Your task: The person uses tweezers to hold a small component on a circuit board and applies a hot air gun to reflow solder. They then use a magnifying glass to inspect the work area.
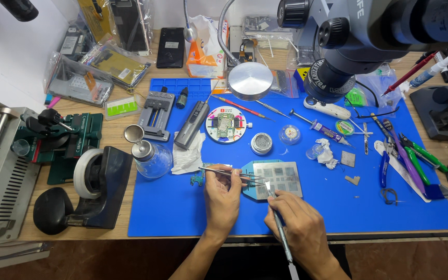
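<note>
A wooden desk point(115, 136) carries a blue mat point(338, 207), and a large microscope point(359, 41) hangs over its far side. At the left stand a black tape dispenser point(97, 186) and a glass bottle point(151, 158); a round holder with a small circuit board point(226, 124) sits near the mat's middle, with pliers point(385, 166) off to the right.

At the near edge lies a thin metal stencil point(278, 179), flat on a teal base. The left hand point(223, 197) has its fingers pinched around fine tweezers point(232, 172), their tips over the stencil's left edge. The right hand point(296, 223) grips a slim scraper tool point(278, 223) like a pen, blade on the stencil's lower part.

The stencil looks light, stiff but easily bent (thin sheet metal creases), so it is best held by its bare edges.
</note>
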